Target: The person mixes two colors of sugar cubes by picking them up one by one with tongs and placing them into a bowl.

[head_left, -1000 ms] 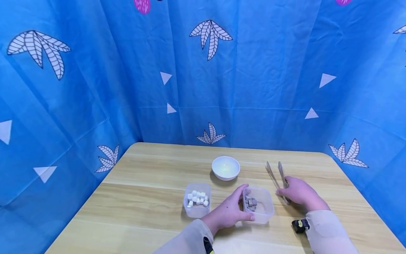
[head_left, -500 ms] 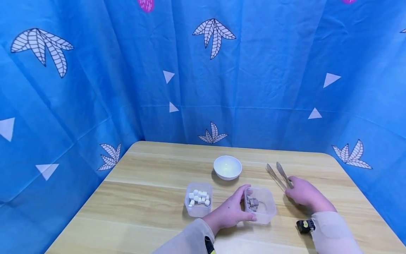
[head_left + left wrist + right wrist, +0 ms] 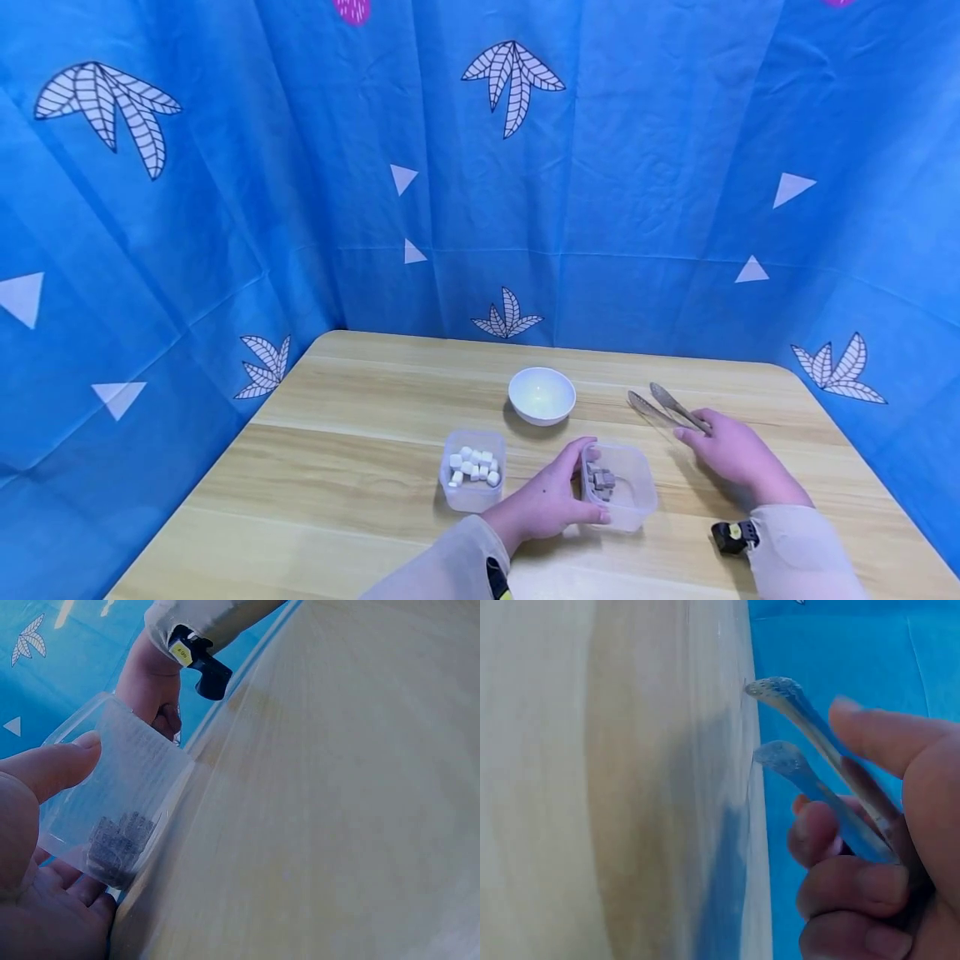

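My left hand (image 3: 551, 496) grips a clear plastic container (image 3: 636, 487) by its left side, fingers behind and thumb in front. Brownish-grey cubes (image 3: 602, 481) lie together at its left end; in the left wrist view these cubes (image 3: 120, 844) show through the wall. To the right, my right hand (image 3: 733, 452) holds metal tongs (image 3: 678, 408), whose tips point away and to the left. The right wrist view shows the tongs (image 3: 778, 756) with their two arms apart and nothing between the tips; several fingers curl round the lower arms.
A second clear container (image 3: 472, 502) with several white cubes (image 3: 474, 465) stands left of my left hand. Behind the containers sits a white bowl (image 3: 542, 398). The wooden table (image 3: 360, 417) is bordered by a blue patterned curtain (image 3: 637, 208) at the back and sides.
My right hand has moved to the right with the tongs, which have turned so their tips point further left. The left hand keeps its grip on the container; the head view has shifted slightly.
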A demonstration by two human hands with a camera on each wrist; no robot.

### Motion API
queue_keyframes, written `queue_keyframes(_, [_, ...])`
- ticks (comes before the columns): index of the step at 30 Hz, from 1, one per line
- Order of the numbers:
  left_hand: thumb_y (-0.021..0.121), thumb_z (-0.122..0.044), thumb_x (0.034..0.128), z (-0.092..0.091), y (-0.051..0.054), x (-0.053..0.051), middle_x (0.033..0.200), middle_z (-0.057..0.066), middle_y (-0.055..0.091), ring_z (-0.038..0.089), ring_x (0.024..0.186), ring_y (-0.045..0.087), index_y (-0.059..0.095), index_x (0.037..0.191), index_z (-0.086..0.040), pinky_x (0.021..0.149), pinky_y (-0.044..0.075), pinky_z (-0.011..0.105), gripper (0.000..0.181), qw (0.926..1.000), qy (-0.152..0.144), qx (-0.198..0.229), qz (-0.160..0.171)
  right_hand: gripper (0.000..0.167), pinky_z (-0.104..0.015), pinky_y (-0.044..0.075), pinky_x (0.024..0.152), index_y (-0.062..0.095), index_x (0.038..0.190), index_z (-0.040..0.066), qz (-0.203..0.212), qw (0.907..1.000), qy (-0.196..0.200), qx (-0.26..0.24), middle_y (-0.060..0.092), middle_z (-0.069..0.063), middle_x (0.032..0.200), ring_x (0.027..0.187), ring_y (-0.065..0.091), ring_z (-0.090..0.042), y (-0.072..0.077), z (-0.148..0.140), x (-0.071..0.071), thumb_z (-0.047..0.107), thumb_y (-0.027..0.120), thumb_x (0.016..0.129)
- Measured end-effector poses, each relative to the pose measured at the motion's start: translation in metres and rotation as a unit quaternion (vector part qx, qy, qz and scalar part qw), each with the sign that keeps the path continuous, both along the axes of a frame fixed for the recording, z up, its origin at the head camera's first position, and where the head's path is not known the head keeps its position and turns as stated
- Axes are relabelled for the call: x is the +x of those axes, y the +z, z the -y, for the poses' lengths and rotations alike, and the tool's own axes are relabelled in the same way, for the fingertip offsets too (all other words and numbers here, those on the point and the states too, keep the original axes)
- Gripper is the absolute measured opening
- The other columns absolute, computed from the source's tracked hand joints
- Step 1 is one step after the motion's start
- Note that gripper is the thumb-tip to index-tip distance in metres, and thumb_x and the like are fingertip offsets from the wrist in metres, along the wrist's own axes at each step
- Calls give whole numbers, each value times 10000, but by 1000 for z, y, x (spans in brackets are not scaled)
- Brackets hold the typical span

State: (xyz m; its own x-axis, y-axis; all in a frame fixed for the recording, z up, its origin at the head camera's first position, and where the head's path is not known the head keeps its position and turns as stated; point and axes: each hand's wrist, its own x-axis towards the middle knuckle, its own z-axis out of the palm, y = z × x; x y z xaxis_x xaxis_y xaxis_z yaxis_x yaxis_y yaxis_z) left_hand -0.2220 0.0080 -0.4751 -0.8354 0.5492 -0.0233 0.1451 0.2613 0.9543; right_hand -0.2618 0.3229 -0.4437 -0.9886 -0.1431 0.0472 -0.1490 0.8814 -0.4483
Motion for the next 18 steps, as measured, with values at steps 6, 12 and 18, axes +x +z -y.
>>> queue_keyframes(6, [874,-258,784,-1,0,0,1499,-158,433,89,1368,406,273,1577,-297,1199,211,463,996,10000,-15,-18,31,706,-599,507,774,493,1451,16,311,9986,-92,-420,656,-273,1141,933,624,-463,6,-3,2,553,547,996])
queue_keyframes(12, [877,-245,780,0,-2,0,1490,-165,436,85,1366,405,279,1573,-296,1199,213,452,994,10000,-3,33,48,593,-403,490,652,557,1393,31,407,9958,360,-737,675,-24,860,715,579,-183,22,-5,5,470,602,997])
queue_keyframes(18, [876,-256,777,-1,-3,0,1494,-154,438,87,1360,413,276,1575,-289,1200,207,461,999,10000,-4,26,-17,451,-469,536,880,643,1318,70,-21,9928,975,-700,714,-87,1134,1019,676,-246,44,-4,12,386,639,996])
